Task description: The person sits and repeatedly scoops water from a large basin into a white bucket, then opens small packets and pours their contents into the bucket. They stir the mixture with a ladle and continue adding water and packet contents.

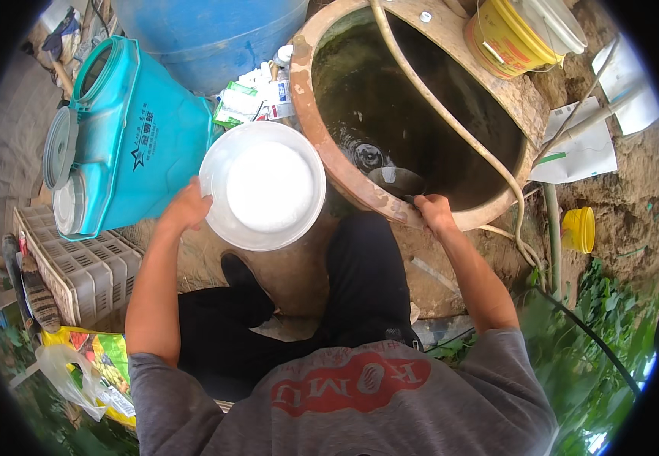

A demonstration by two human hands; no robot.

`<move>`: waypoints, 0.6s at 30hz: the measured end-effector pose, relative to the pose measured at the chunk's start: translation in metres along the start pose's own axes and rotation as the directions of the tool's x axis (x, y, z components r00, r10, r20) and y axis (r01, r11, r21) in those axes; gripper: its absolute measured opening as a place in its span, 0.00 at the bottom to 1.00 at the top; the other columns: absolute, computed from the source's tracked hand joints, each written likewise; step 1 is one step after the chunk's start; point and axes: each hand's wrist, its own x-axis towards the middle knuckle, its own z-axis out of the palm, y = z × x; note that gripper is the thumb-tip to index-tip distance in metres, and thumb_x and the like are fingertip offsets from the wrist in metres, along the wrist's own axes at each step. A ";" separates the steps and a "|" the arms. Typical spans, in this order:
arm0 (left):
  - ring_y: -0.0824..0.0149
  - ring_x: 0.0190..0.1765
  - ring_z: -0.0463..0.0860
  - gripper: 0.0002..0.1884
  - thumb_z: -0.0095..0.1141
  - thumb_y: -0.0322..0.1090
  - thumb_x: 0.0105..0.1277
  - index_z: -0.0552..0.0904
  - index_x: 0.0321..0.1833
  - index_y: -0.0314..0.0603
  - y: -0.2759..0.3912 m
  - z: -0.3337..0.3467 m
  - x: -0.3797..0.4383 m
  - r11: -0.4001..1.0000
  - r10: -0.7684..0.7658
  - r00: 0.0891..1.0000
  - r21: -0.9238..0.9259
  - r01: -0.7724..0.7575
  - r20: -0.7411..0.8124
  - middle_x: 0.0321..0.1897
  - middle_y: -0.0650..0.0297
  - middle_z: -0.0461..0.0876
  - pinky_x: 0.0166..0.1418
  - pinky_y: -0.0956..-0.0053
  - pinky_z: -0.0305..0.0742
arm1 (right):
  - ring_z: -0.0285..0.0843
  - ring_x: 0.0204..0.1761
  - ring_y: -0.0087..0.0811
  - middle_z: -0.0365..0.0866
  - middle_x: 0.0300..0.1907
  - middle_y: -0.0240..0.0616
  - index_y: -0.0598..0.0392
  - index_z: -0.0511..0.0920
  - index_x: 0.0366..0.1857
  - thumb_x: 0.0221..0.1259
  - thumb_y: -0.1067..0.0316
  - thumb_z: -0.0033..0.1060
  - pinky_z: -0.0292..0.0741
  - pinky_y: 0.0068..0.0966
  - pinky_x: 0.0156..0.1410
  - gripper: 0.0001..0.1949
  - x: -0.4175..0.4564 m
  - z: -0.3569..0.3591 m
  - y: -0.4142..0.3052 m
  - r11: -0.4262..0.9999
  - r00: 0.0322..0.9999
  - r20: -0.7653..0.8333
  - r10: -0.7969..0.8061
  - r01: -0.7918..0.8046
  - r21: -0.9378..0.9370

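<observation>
My left hand [186, 206] grips the near left rim of a white plastic basin [305, 214], whose inside is brightly lit, so its contents are hard to tell. My right hand [434, 213] is closed on the dark handle of a ladle or scoop [399, 181] over the near rim of a large clay vat [312, 122]. The scoop's bowl lies at the surface of the dark water [420, 114], with ripples beside it. A beige hose [440, 108] runs across the vat's mouth. The basin stands between the vat and a teal plastic sprayer tank [130, 142].
A blue barrel [215, 34] stands at the back, with packets [241, 102] and small bottles before it. The sprayer's round lid [60, 149] hangs at its left. A plastic crate [84, 268] is at left. A yellow bucket [503, 43] stands by the vat, a small yellow pail [579, 229] at right.
</observation>
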 end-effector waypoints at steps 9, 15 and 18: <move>0.47 0.48 0.85 0.31 0.53 0.36 0.69 0.60 0.68 0.22 -0.003 0.002 0.004 0.999 0.012 0.999 0.032 -0.011 -0.033 0.57 0.37 0.77 0.32 0.64 0.88 | 0.85 0.41 0.55 0.84 0.38 0.62 0.64 0.77 0.54 0.66 0.63 0.54 0.80 0.44 0.47 0.18 -0.020 0.008 0.044 0.955 0.948 -0.157 -0.277 0.254 -0.154; 0.48 0.43 0.86 0.28 0.53 0.37 0.68 0.63 0.65 0.24 -0.004 0.002 0.005 0.999 0.032 0.998 0.036 -0.030 -0.054 0.52 0.38 0.80 0.31 0.64 0.87 | 0.79 0.46 0.65 0.81 0.44 0.64 0.61 0.75 0.53 0.68 0.70 0.51 0.75 0.51 0.53 0.13 -0.029 0.017 0.046 0.823 0.856 -0.206 -0.475 0.349 -0.449; 0.49 0.41 0.87 0.28 0.53 0.36 0.68 0.64 0.65 0.24 -0.006 0.004 0.005 0.999 0.041 0.996 0.022 -0.039 -0.075 0.51 0.39 0.81 0.31 0.64 0.86 | 0.79 0.46 0.65 0.82 0.42 0.64 0.61 0.75 0.52 0.67 0.70 0.52 0.75 0.52 0.52 0.13 -0.030 0.018 0.048 0.795 0.838 -0.189 -0.511 0.377 -0.476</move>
